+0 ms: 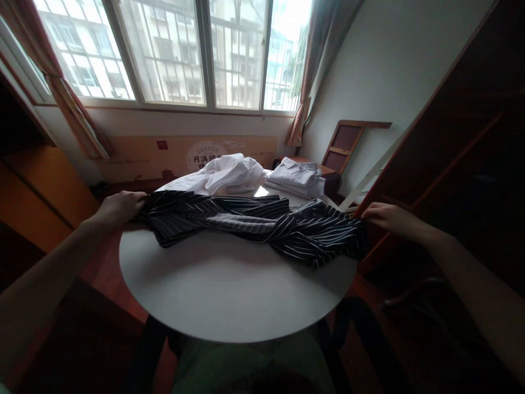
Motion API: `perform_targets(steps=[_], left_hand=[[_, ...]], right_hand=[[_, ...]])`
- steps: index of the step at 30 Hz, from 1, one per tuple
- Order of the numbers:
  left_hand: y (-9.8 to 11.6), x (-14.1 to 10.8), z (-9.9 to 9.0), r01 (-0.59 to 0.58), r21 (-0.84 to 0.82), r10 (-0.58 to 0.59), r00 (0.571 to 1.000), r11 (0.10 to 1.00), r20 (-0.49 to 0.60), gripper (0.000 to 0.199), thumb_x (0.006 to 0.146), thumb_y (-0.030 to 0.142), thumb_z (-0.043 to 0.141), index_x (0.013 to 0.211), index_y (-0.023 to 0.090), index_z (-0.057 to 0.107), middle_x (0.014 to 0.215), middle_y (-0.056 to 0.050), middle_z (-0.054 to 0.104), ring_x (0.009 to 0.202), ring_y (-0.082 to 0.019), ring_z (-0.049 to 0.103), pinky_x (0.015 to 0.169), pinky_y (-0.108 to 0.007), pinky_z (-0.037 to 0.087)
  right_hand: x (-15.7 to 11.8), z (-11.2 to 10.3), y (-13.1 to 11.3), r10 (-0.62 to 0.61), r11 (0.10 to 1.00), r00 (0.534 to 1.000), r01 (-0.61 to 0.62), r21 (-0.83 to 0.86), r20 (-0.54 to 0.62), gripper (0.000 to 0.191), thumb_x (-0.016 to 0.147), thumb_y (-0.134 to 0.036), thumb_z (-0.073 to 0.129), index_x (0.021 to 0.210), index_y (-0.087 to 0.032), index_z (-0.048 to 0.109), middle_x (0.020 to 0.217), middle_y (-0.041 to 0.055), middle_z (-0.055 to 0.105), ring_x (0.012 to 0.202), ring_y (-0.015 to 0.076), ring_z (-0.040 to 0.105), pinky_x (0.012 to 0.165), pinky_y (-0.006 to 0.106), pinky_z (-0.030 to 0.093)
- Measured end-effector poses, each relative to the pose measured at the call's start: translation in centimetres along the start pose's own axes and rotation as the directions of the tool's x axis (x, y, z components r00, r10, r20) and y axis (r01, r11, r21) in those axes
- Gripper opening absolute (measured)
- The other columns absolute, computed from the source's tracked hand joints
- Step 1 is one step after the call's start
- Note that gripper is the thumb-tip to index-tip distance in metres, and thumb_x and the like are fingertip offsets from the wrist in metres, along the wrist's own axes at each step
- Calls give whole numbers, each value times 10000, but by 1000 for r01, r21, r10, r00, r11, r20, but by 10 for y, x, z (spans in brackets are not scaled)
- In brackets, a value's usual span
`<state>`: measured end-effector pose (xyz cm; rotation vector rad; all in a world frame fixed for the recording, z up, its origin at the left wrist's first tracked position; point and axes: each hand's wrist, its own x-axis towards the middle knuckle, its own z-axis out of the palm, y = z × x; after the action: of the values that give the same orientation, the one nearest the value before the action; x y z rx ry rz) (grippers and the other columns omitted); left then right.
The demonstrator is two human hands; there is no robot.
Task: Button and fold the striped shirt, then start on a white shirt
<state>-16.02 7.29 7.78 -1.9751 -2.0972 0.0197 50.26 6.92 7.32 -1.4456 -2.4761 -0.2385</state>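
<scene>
Left hand (126,207): fingers closed on one end of a dark striped garment (241,219), at the left edge of a round white counter (238,290). Right hand (379,214): fingers pinching the garment's other end, just past the counter's right edge. Arms spread wide; cloth runs bunched and twisted between the hands, lying across the counter, a paler grey patch showing mid-length. Beyond it, on the far side of the counter, a loose heap of white cloth (232,172); just right of that, a folded white stack (296,176).
</scene>
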Motion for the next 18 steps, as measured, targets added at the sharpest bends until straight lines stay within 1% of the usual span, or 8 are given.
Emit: perform_targets(steps=[4,7,9,10,12,15,16,18], left_hand=[[-1,-1,8,36,-43,-32,995,998,91,457,849,444,278,1046,149,566,947,-100,622,770,-196,554,567,-224,347],[18,-9,4,-23,-70,13,990,997,-137,472,844,467,307,1124,132,489,927,-95,600,794,-195,542,594,-233,364],[37,-17,-2,-162,-111,119,940,980,-319,421,853,435,331,1100,129,481,946,-82,575,814,-173,526,639,-235,378],[48,-22,-5,-259,-128,200,914,957,-354,380,854,417,346,1042,130,509,930,-72,568,798,-158,520,654,-233,382],[70,-32,-7,-462,-160,401,863,872,-309,328,852,402,372,881,139,565,846,-51,563,726,-134,510,653,-232,389],[100,-44,0,-700,-244,670,714,671,-203,281,847,367,405,858,166,602,852,-50,576,745,-139,530,683,-248,416],[108,-46,6,-736,-266,707,675,623,-209,267,841,352,419,935,179,599,929,-60,580,808,-153,543,721,-260,428],[116,-44,19,-765,-277,723,642,581,-255,301,827,316,436,1074,197,559,1054,-78,563,905,-176,548,781,-279,442]], right_hand=[[-10,7,3,143,985,989,-145,-93,-23,180,726,-190,465,643,-229,621,753,120,613,599,222,569,507,339,428],[1,7,-31,145,979,986,-156,-133,-87,211,758,-171,397,718,-204,601,798,113,607,664,224,574,570,347,450],[15,6,-63,88,992,990,-96,-77,-106,222,793,-189,374,807,-184,596,849,96,599,743,214,578,672,358,465],[23,6,-80,37,998,994,-41,-41,-104,209,789,-180,390,833,-176,594,884,92,596,783,208,577,708,356,465],[39,9,-111,-108,993,990,111,35,-86,206,799,-169,409,882,-175,597,931,83,594,864,196,567,786,353,451],[60,23,-145,-278,953,959,283,112,-59,258,786,-218,502,1032,-180,572,1052,87,571,989,202,526,868,370,414],[66,29,-152,-322,937,946,324,129,-31,315,761,-239,549,1071,-184,558,1103,91,549,1030,212,503,885,380,401],[77,40,-157,-391,911,918,377,165,60,357,717,-260,611,1065,-190,567,1155,91,516,1069,222,474,900,384,386]])
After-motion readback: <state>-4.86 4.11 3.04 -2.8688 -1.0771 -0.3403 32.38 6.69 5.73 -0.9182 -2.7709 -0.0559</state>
